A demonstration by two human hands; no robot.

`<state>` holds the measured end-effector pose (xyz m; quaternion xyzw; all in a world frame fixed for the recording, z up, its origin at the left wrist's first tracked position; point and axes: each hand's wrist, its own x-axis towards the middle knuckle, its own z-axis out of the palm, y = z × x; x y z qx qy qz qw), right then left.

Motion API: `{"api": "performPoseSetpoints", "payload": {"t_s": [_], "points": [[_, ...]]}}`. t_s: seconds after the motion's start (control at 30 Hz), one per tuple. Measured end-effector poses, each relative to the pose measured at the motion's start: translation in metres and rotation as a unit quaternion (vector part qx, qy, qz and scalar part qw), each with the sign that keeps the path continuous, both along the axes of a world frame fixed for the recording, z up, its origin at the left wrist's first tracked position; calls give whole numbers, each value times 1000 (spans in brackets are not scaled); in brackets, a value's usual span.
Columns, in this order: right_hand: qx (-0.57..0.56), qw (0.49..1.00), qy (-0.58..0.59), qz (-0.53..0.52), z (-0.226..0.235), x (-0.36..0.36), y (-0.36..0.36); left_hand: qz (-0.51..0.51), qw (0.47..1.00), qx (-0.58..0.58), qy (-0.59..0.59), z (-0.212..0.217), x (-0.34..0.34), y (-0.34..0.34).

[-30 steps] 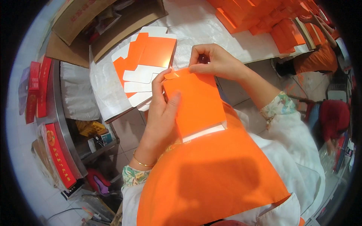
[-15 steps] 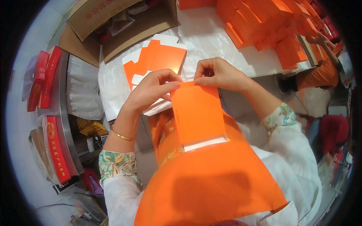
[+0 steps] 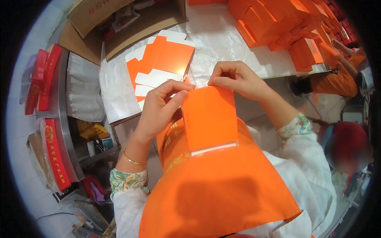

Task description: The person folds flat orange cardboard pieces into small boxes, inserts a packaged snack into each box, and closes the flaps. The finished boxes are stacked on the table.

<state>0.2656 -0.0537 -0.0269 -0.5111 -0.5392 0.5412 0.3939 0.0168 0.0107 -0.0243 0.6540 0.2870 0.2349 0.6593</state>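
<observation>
An orange cardboard box (image 3: 210,119) stands out in front of my orange apron (image 3: 222,178), its broad face up and a thin white edge showing at its near end. At the box's far left corner is my left hand (image 3: 164,107), thumb and index finger closed on the edge. My right hand (image 3: 240,79) pinches the far edge near the right corner, its other fingers curled in. Just beyond my left hand, flat orange-and-white box blanks (image 3: 172,57) lie overlapping on the table. The underside of the held box is hidden.
A white sheet (image 3: 210,33) covers the table. At its far left sits an open brown carton (image 3: 147,33) with wrapped things inside. Orange boxes (image 3: 264,23) are piled at the far right. Red packages (image 3: 57,154) lie on the left. Other people (image 3: 347,146) are at the right.
Along the box's far edge, my right hand has shifted slightly right, and my left thumb has come down its left side. The white strip at the near end looks narrower.
</observation>
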Motion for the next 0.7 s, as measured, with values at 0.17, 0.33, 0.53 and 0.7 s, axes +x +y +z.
{"api": "performPoseSetpoints", "payload": {"t_s": [0.17, 0.33, 0.53, 0.7], "points": [[45, 999, -7, -6, -10, 9, -7, 41, 999, -17, -32, -11, -3, -6], [-77, 994, 77, -26, -21, 1, -33, 40, 997, -53, -42, -32, -3, 1], [-187, 931, 270, -162, -56, 20, -6, 122, 990, 24, -69, -82, 7, 4], [-276, 887, 338, -151, -43, 2, 26, 151, 941, 302, -4, -64, 2, 4]]}}
